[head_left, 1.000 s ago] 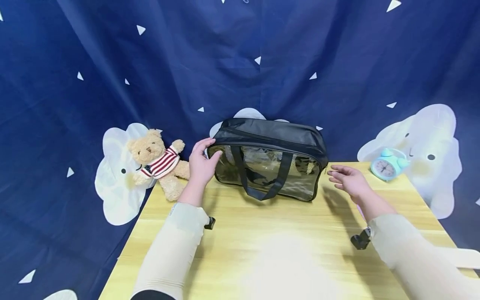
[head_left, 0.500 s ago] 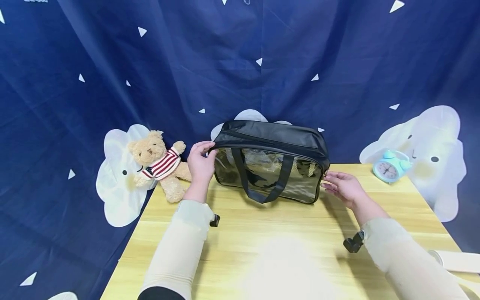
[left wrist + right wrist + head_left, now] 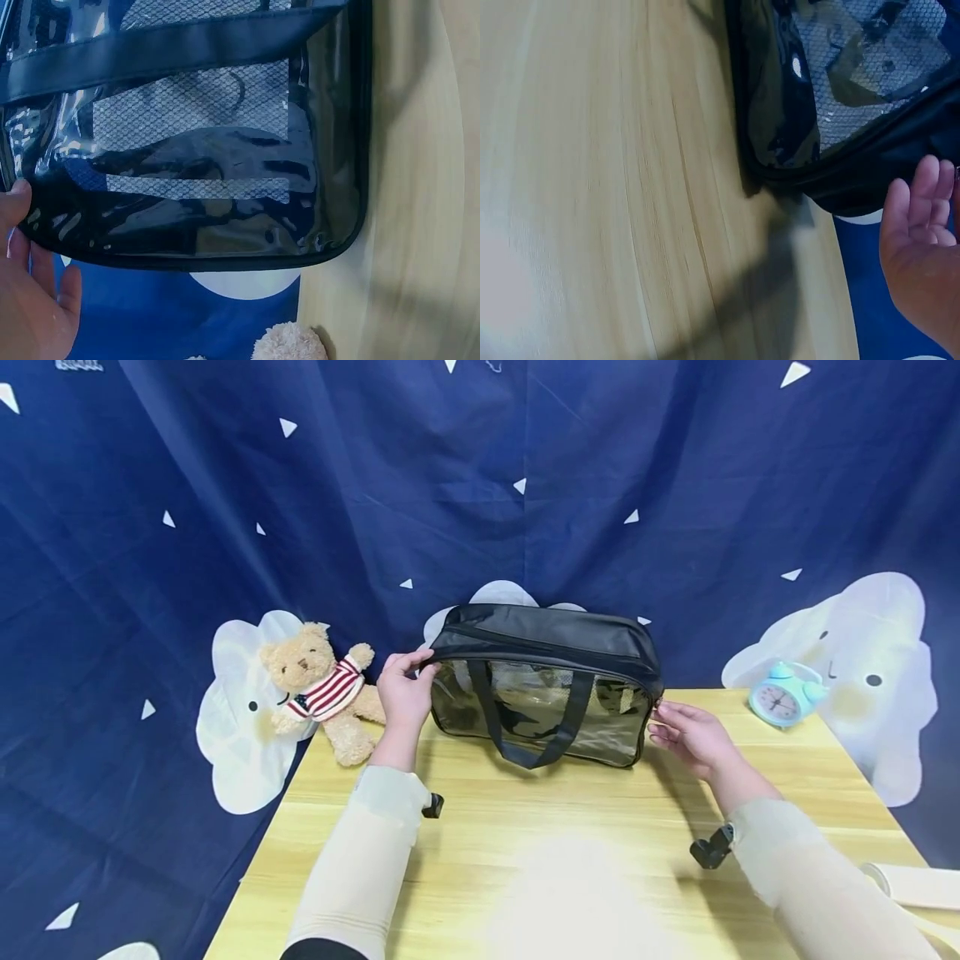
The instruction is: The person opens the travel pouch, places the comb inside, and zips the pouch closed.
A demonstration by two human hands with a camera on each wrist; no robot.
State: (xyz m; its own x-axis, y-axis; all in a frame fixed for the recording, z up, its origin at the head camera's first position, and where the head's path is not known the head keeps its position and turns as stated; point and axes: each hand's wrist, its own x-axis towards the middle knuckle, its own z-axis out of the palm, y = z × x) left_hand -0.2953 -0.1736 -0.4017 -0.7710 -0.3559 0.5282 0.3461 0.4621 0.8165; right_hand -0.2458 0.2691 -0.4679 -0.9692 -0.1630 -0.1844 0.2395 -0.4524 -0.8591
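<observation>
A black bag [image 3: 555, 631] with see-through sides stands upright at the back of the table, its strap handle [image 3: 528, 756] hanging down in front. My left hand [image 3: 405, 697] pinches its upper left corner between thumb and fingers; in the left wrist view the thumb lies on the clear panel [image 3: 150, 225]. At the upper right end, the thumb and forefinger of my right hand [image 3: 693, 735] pinch the zipper pull, which is mostly hidden by the fingertips. The other fingers of that hand [image 3: 922, 247] lie loosely bent beside the bag's end.
On the left a teddy bear [image 3: 326, 689] in a striped shirt leans by the table's edge. A light blue alarm clock [image 3: 783, 697] stands at the back right. A white cylinder [image 3: 918, 885] lies near my right sleeve. Behind the wooden table [image 3: 465, 860] hangs a blue curtain [image 3: 480, 485].
My right hand has moved left to the bag's right end and closed its fingertips there. My left fingers have closed on the upper left corner. The bag stays about where it was.
</observation>
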